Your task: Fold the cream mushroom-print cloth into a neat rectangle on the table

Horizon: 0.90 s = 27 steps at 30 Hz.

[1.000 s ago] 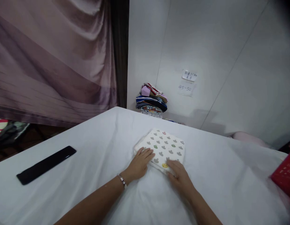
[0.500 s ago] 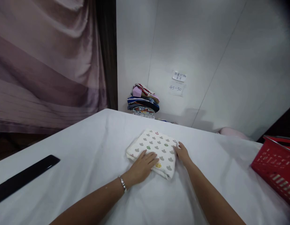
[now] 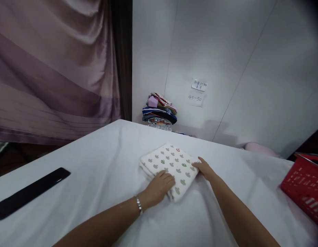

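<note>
A folded white cloth (image 3: 174, 164) lies on the white-covered table, printed with grey mushroom shapes and a few red and green ones. Over its near edge, my left hand (image 3: 160, 187) curls its fingers, which are close together; the thumb is hidden. At the right corner of the cloth, my right hand (image 3: 204, 168) pinches the fabric, fingers on top. A silver bracelet (image 3: 138, 204) is on my left wrist. The cloth sits turned at an angle, its layers showing along the left and near edges.
A long black glossy object (image 3: 33, 192) lies on the table (image 3: 102, 178) at left. A red plastic basket (image 3: 305, 185) stands at the right edge. Beyond the far edge, a stack of folded fabrics (image 3: 160, 111) is against the wall. A pinkish curtain (image 3: 56, 68) hangs at left.
The folded cloth has turned clockwise, its near corner swinging left. My left hand's fingers have curled more at the near edge, and my right hand has closed on the right corner.
</note>
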{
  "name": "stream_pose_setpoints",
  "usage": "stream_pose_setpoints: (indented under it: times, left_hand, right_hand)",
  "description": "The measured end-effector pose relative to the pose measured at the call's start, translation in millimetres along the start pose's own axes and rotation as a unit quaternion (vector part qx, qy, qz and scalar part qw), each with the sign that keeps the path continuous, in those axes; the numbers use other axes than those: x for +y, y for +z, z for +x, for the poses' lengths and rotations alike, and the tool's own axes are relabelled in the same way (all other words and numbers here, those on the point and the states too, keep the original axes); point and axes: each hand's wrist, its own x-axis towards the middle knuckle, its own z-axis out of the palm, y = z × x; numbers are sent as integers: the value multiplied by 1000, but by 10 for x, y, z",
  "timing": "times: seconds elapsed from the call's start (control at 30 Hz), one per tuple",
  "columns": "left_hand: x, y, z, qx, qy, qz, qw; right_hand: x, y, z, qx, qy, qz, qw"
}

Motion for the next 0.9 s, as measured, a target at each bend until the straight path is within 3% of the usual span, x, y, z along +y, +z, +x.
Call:
stream_pose_setpoints:
  times: [0.2, 0.3, 0.4, 0.5, 0.57, 0.7, 0.9]
  left_hand:
    - [-478, -458, -769, -10, 14, -32, 999]
    - [-496, -566, -894, 8, -37, -86, 996]
    - [-403, -593, -764, 29, -188, -122, 974]
    - [-364, -582, -522, 56, -376, -136, 915]
    - [-416, -561, -365, 69, -459, -145, 874]
    - [-622, -487, -126, 58, -549, -160, 818]
    - [-851, -339, 133, 40, -597, -135, 790]
  right_hand:
    - [322, -129, -1142, -215, 39, -15, 976]
    - [384, -163, -1306, -179, 9, -67, 982]
    - [338, -170, -1139, -106, -45, -110, 987]
    - [240, -91, -897, -82, -96, -141, 982]
    - [176, 21, -767, -73, -112, -164, 977]
    - [78, 299, -537, -78, -100, -236, 964]
    - [-65, 576, -99, -55, -108, -324, 938]
